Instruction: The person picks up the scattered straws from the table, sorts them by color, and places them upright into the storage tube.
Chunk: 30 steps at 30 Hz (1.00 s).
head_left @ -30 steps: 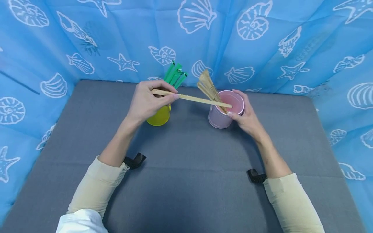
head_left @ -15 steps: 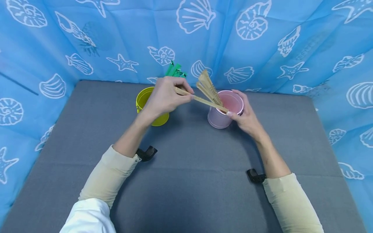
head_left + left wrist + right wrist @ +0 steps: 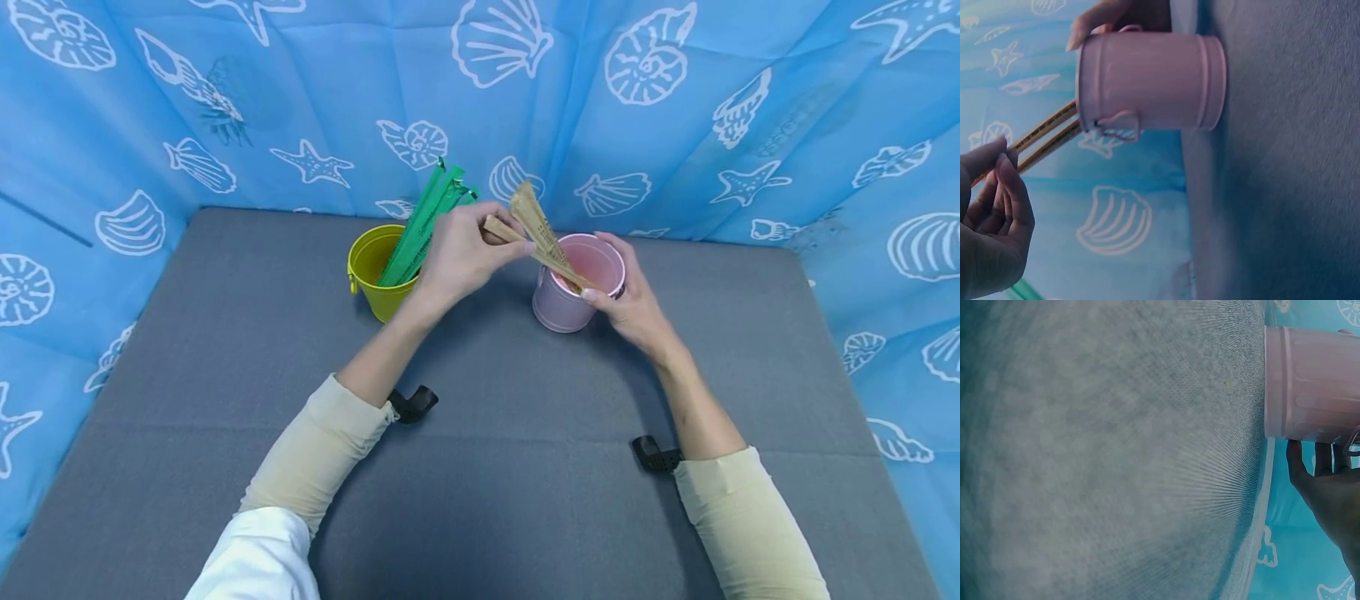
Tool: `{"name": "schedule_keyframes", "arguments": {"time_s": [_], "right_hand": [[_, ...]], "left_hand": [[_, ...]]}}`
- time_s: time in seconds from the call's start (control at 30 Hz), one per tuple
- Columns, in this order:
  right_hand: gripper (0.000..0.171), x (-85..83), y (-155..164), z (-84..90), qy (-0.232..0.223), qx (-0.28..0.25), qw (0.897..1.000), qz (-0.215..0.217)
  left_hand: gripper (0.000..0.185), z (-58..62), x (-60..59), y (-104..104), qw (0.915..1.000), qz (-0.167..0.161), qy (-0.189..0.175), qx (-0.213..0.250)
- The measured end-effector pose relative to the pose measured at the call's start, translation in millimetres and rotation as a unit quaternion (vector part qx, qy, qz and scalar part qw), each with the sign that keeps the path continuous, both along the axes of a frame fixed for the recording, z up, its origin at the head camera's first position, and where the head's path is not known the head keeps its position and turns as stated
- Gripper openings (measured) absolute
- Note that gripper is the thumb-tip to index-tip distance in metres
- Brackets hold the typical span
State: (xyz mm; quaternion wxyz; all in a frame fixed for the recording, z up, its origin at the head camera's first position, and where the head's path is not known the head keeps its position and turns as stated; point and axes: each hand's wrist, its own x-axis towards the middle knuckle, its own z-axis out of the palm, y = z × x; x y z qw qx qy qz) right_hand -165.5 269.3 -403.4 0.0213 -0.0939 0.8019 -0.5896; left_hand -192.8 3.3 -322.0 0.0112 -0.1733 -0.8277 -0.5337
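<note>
My left hand [image 3: 468, 254] pinches a long tan wrapped stick [image 3: 555, 264] between thumb and fingers. The stick slants down to the right, its lower end inside the pink bucket [image 3: 562, 312]. Other tan wrapped sticks [image 3: 531, 212] with dark print lean out of that bucket's left side; in the left wrist view two printed sticks [image 3: 1047, 140] run from the pinching fingers to the mouth. My right hand [image 3: 637, 304] grips the bucket from the right, thumb at the rim; in the right wrist view its fingers [image 3: 1324, 461] touch the bucket's side.
Left of the pink bucket stands a yellow bucket [image 3: 358, 265], holding several green wrapped sticks [image 3: 427, 221], partly behind my left hand. Both buckets stand near the back edge of a grey cloth-covered table [image 3: 525, 467]. A blue seashell-patterned curtain [image 3: 345, 83] hangs behind.
My left hand has moved right toward the pink bucket with the tan stick. The stick's end has gone down into the bucket. The right hand stays on the bucket.
</note>
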Motion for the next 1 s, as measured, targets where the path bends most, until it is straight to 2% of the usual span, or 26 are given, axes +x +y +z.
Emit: {"name": "schedule_keyframes", "arguments": {"time_s": [0.2,0.4,0.57,0.67,0.73,0.83,1.0], "right_hand": [[0.081,-0.3,0.6,0.6,0.004,-0.004,1.0,0.003],[0.081,1.4,4.0,1.3,0.004,0.002,1.0,0.003],[0.081,0.4,5.7,1.1,0.005,0.005,1.0,0.004],[0.083,0.2,6.8,0.9,0.008,0.008,1.0,0.012],[0.084,0.9,8.7,1.1,0.009,0.004,1.0,0.014],[0.085,2.6,11.7,2.7,0.005,0.009,1.0,0.012],[0.09,5.7,14.8,6.3,0.0,0.027,1.0,0.004]], "left_hand": [[0.025,-5.9,-3.2,11.5,0.9994,0.018,-0.028,-0.008],[0.023,-7.8,-5.0,22.1,0.9988,0.01,-0.048,-0.007],[0.025,-8.8,-6.0,28.8,0.9954,0.001,-0.081,-0.05],[0.028,-10.2,-1.9,29.0,0.992,-0.015,-0.094,-0.083],[0.029,-11.0,3.4,27.9,0.9906,-0.029,-0.086,-0.101],[0.027,-10.7,14.0,22.8,0.9892,-0.046,-0.047,-0.131],[0.024,-5.4,34.7,5.2,0.9848,-0.066,0.043,-0.155]]}}
